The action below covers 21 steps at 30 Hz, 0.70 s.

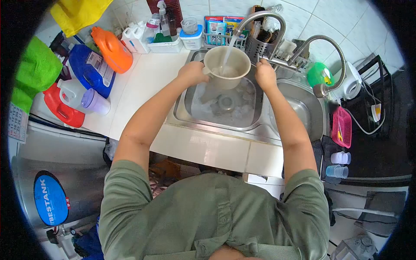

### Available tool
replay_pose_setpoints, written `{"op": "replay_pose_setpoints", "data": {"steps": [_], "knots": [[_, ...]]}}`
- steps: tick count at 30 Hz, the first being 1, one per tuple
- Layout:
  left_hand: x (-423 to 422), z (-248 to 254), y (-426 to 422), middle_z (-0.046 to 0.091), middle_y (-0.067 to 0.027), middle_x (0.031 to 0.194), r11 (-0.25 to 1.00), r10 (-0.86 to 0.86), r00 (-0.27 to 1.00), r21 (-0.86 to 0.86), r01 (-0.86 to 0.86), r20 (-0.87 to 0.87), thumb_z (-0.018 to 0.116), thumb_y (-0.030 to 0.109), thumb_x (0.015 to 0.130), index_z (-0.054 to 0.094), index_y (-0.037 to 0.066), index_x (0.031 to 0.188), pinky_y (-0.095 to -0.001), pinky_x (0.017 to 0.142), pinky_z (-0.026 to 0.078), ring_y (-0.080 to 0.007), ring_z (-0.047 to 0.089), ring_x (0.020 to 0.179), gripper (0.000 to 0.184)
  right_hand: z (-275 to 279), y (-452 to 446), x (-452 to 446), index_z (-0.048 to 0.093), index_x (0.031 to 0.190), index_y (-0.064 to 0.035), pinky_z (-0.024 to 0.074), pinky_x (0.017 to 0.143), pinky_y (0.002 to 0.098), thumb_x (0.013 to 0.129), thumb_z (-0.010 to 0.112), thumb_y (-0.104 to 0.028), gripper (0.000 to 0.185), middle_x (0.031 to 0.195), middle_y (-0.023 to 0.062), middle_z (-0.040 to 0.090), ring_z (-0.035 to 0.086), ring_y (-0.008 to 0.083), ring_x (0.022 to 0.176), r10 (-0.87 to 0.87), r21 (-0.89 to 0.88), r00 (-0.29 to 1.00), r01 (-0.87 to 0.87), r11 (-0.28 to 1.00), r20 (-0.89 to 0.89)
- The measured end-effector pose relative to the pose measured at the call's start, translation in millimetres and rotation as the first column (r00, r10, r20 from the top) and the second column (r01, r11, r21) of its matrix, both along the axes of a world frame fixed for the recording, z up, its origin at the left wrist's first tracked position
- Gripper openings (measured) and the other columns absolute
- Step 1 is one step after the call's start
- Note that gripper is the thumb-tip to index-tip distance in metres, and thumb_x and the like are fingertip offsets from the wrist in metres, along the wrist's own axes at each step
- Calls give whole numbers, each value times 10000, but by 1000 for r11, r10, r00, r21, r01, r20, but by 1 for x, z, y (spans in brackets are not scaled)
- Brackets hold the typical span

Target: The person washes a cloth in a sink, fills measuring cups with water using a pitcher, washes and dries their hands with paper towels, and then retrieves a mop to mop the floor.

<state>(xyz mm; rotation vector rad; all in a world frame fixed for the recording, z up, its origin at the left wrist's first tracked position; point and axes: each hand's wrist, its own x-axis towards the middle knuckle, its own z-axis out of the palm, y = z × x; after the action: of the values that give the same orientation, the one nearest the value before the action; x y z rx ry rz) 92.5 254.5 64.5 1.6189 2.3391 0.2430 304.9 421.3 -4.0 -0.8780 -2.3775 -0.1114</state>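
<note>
My left hand (193,74) is closed around the handle of a beige water dipper (227,80), which I hold up over the left sink basin (190,106). Water runs from the curved steel faucet (281,30) into the dipper, and some liquid shows inside it. My right hand (265,75) is closed at the faucet lever (258,57), on the right of the dipper. Its fingertips are partly hidden. Below the dipper, cloudy water and the round drain (225,103) are visible in the basin.
Right of it lies a second basin (294,104), with a flexible spray hose (338,47) arching above. A utensil holder (258,47) and a wire rack (212,40) stand behind the sink. Detergent bottles (92,69) crowd the left counter. A pink basket (342,127) sits far right.
</note>
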Motion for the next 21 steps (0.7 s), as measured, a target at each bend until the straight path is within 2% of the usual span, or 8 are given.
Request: {"op": "replay_pose_setpoints", "data": {"steps": [2,9,12,14,18,21], "knots": [[-2,-2,0,619,-144,842,999,-13,1000,44,13,-10,689,291,572,623,61,920,-366,711,459,-278,591,793,423,-3,0,1,541,686,17,468,662,407,672,493,-1,53,809,166,525,556,338,756,17,10,1000,-17,1000,1],[-1,1,1,623,-138,839,999,3,1000,32,-2,-10,691,283,574,625,65,918,-367,710,458,-276,593,793,413,-8,-1,3,530,708,13,465,664,413,661,505,4,54,835,162,515,550,340,755,27,11,1000,-27,1000,4],[0,3,0,622,-146,850,999,31,998,-24,-30,51,691,279,569,625,60,916,-370,717,457,-285,591,797,415,-7,-2,3,523,718,14,462,667,418,661,511,1,60,848,162,509,547,340,767,27,0,999,-27,1000,23],[-3,-3,1,619,-155,849,1000,-7,1000,21,7,-13,690,273,564,626,53,911,-373,720,458,-292,590,796,416,-7,-2,2,520,723,14,460,669,420,661,514,0,63,854,163,506,545,340,773,28,-11,999,-27,1000,22],[-5,-8,2,617,-162,845,999,-6,1000,41,7,-25,688,268,559,628,52,892,-375,723,458,-295,589,800,402,-6,-4,2,520,728,9,459,670,418,658,516,2,70,850,161,500,543,340,774,8,-22,1000,-8,1000,13],[-5,-5,2,617,-161,837,1000,14,999,0,-14,31,684,278,558,629,51,877,-378,728,457,-296,588,804,395,-5,-3,2,518,726,10,460,666,419,662,514,2,64,843,161,499,544,342,769,10,-25,1000,-9,1000,17]]}}
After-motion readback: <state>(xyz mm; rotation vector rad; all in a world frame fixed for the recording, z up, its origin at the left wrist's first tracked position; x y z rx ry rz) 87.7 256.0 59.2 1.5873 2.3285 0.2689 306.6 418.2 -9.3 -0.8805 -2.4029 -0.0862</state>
